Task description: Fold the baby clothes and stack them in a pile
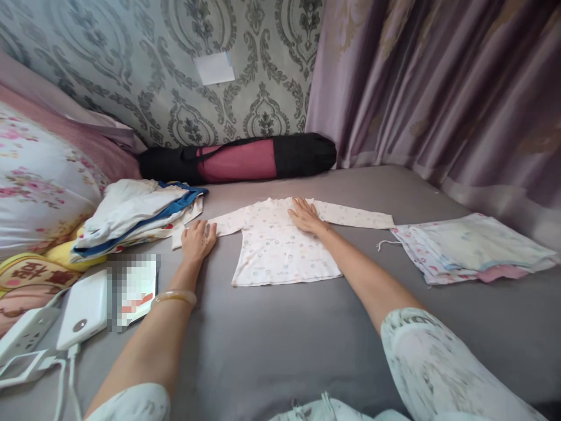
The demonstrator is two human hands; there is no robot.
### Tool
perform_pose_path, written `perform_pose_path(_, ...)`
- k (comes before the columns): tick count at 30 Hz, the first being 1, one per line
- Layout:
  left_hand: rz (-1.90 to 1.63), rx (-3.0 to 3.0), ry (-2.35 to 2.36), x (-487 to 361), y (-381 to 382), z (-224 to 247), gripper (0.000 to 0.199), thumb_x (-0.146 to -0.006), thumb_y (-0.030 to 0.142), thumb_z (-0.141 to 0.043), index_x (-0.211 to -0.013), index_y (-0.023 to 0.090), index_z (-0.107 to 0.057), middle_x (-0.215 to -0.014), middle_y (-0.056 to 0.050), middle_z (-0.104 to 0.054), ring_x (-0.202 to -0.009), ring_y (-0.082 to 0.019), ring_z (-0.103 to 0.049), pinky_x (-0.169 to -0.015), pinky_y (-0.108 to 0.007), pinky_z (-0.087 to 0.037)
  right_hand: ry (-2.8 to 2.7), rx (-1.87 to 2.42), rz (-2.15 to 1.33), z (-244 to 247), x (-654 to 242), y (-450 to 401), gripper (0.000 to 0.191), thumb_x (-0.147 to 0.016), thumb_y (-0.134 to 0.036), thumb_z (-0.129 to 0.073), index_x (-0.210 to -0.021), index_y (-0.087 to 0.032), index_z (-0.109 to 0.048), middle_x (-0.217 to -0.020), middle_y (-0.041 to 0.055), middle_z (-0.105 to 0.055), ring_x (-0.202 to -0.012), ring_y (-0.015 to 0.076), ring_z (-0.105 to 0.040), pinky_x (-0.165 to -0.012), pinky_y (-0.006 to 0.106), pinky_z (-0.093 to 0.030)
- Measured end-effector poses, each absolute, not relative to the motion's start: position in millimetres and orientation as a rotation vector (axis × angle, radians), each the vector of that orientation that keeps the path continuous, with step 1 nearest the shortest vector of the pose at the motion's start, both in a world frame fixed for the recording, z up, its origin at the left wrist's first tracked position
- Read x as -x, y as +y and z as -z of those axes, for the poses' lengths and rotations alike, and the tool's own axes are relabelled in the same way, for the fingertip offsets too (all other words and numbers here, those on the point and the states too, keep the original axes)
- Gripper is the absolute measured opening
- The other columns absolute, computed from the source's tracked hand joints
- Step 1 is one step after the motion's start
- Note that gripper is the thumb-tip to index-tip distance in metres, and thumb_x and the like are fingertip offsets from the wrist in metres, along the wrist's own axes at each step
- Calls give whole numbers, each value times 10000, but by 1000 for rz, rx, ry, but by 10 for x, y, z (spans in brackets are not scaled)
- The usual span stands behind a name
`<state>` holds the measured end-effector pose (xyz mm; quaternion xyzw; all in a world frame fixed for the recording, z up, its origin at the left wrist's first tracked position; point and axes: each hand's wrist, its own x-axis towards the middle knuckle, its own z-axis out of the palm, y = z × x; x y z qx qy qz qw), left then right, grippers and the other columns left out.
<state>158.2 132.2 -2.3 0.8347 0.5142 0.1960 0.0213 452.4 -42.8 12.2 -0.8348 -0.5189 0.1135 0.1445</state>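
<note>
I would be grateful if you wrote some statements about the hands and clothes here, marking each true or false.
1. The right hand rests on the patterned long-sleeved shirt. True.
2. Both sleeves are folded inward. False: the sleeves are spread out sideways.
3. The left hand touches a sleeve. True.
4. The bangle is on the right arm. False: the bangle is on the left arm.
5. Blue fabric shows in the left-hand clothes pile. True.

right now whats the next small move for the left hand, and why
Probably fold the sleeve under the left hand inward: both sleeves stretch outward, the shirt lies flat, and the right hand rests near its collar.
</note>
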Motion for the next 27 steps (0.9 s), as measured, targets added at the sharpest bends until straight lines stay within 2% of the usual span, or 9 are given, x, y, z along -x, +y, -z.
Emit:
perform_pose_path(2, -740, -2607, 1532, -1569, 1310, 23, 451, -931, 415, -378, -1254, 176, -582, -1406, -131, -520, -1325, -243, -433, -1136, -412, -244, -1547, 2363, -350, -189, -4470, -616, 646, -985, -461, -192, -1548, -145, -164, -1620, 96, -61, -1485, 211, 0, -1187, 460, -1)
perform_pose_path(7, -890, -2650, 1345, -1671, 1116, -56, 497, -933, 426, -371, -1326, 163, -525, -1441, -159, -479, -1366, -271, -390, -1148, -486, -197, -1743, 2261, -396, -275, -4252, -1186, 674, -975, -510, -203, -1541, -145, -201, -1614, 118, -72, -1484, 238, 3, -1183, 494, -9)
perform_pose_path(10, -648, -2775, 1024, -1869, 782, -144, 556, -953, 470, -323, -1396, 159, -451, -1460, -141, -464, -1384, -251, -372, -1153, -459, -224, -1830, 2236, -389, -263, -4107, -1397, 671, -975, -517, -208, -1538, -153, -220, -1610, 121, -107, -1484, 247, -32, -1184, 494, -34)
perform_pose_path(13, -273, -2901, 636, -2074, 385, -174, 600, -962, 529, -279, -1438, 186, -404, -1529, -113, -373, -1430, -245, -293, -1175, -469, -181, -1904, 2207, -341, -192, -3981, -1482, 671, -974, -532, -220, -1532, -160, -248, -1606, 125, -130, -1481, 263, -68, -1185, 489, -67)
perform_pose_path(15, -120, -2905, 552, -2160, 183, -135, 625, -969, 537, -239, -1465, 175, -361, -1548, -118, -334, -1450, -246, -249, -1176, -477, -180, -1926, 2201, -289, -126, -3921, -1503, 663, -977, -534, -223, -1525, -164, -274, -1603, 126, -150, -1479, 271, -87, -1184, 489, -69)
perform_pose_path(20, -91, -2956, 602, -2186, 25, 44, 627, -983, 514, -216, -1486, 154, -323, -1575, -125, -265, -1465, -252, -200, -1180, -492, -163, -1911, 2203, -249, -48, -3864, -1532, 640, -986, -509, -246, -1520, -161, -290, -1599, 128, -164, -1478, 269, -91, -1184, 493, -43)
perform_pose_path(24, -126, -3004, 619, -2170, 31, 96, 624, -986, 514, -217, -1487, 162, -331, -1573, -108, -273, -1464, -238, -205, -1188, -467, -162, -1885, 2139, -412, -107, -3924, -1511, 635, -977, -493, -314, -1513, -154, -305, -1595, 138, -163, -1478, 271, -81, -1183, 507, -42)
perform_pose_path(27, -109, -3027, 630, -2175, 22, 98, 631, -987, 512, -212, -1490, 152, -333, -1572, -103, -271, -1463, -238, -207, -1190, -466, -162, -1814, 1990, -543, -172, -4138, -1469, 585, -953, -421, -408, -1484, -179, -371, -1561, 120, -293, -1450, 239, -233, -1178, 444, -178)
